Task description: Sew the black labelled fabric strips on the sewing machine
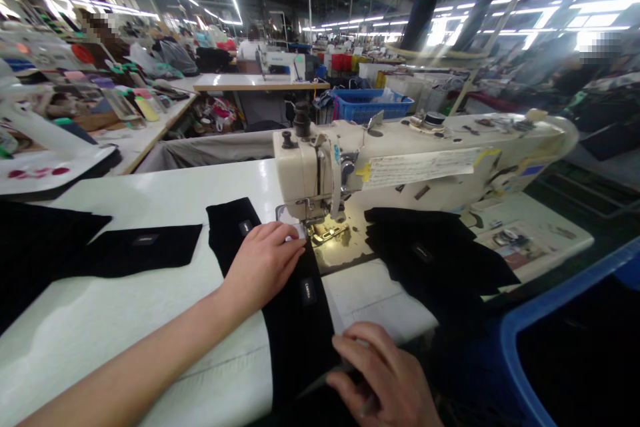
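Below the needle area of a white sewing machine (305, 170), my left hand (267, 260) presses on a long black fabric piece (295, 340), its fingers closed together at the fabric's edge. Something pale shows beside the fingertips, too small to name. Small black labels with light lettering lie on this fabric, one label (308, 291) below my hand and another above it. At the lower right, my right hand (383, 373) is closed around a pointed metal tool (323, 380), whose tip lies over the fabric. The fingers partly hide the tool.
Another labelled black piece (175, 243) lies left on the white table (220, 340), near more black cloth (20, 253). Right of the needle is a stack of black pieces (425, 240). A blue basket (510, 340) holding dark cloth stands at the right edge.
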{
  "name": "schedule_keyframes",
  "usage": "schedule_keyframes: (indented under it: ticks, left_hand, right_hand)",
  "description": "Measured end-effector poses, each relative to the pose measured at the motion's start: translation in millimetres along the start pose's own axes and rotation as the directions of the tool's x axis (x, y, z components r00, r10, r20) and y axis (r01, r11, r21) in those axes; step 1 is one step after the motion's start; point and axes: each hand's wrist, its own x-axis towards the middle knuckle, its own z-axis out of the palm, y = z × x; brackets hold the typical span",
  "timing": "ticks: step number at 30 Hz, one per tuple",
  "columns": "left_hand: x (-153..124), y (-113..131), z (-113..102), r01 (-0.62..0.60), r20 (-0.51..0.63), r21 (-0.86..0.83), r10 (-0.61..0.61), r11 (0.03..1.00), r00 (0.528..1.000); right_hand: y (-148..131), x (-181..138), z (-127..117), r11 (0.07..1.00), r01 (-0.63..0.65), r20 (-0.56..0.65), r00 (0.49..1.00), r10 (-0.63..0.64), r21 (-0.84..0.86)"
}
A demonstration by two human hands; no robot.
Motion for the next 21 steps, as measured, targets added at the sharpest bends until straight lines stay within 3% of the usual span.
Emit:
schedule_keyframes:
  ticks: [2,5,13,21]
  left_hand:
    - [-4.2,2.2,0.2,-0.069,0.027,-0.001,0.069,0.998,0.997]
    - [-4.2,0.5,2.6,-0.119,0.035,-0.079,0.122,0.99,0.992]
    - [3.6,-10.2,4.9,-0.151,0.033,-0.117,0.155,0.982,0.987]
    - [3.0,-11.7,6.6,-0.135,0.03,-0.133,0.14,0.982,0.99]
  right_hand:
    - [5.5,5.4,-7.5,0.985,0.15,0.03,0.989,-0.148,-0.08]
    - [6.8,13.9,-13.0,0.966,0.214,0.093,0.975,-0.202,-0.148]
    - [9.4,20.7,-10.6,0.953,0.225,0.208,0.961,-0.183,-0.201]
    - [8.3,22.7,-11.0,0.961,0.207,0.179,0.968,-0.174,-0.184]
